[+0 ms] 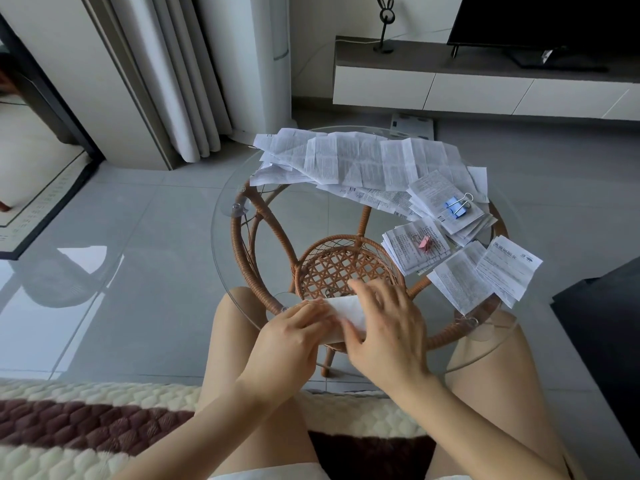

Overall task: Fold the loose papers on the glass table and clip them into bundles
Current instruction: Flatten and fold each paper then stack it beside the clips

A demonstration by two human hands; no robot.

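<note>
A folded white paper (346,311) lies at the near edge of the round glass table (225,192). My left hand (294,336) holds its left end with curled fingers. My right hand (388,323) presses flat on its right part with fingers spread. Loose printed sheets (349,161) are spread over the far half of the table. One folded bundle carries a blue binder clip (457,205), another a pink clip (425,242). Two folded papers (485,275) lie unclipped at the right edge.
Under the glass stands a rattan frame with a woven basket shelf (339,268). My knees sit under the near rim. A TV cabinet (485,88) runs along the far wall, a dark block (602,323) stands right, and a curtain (180,74) hangs at far left.
</note>
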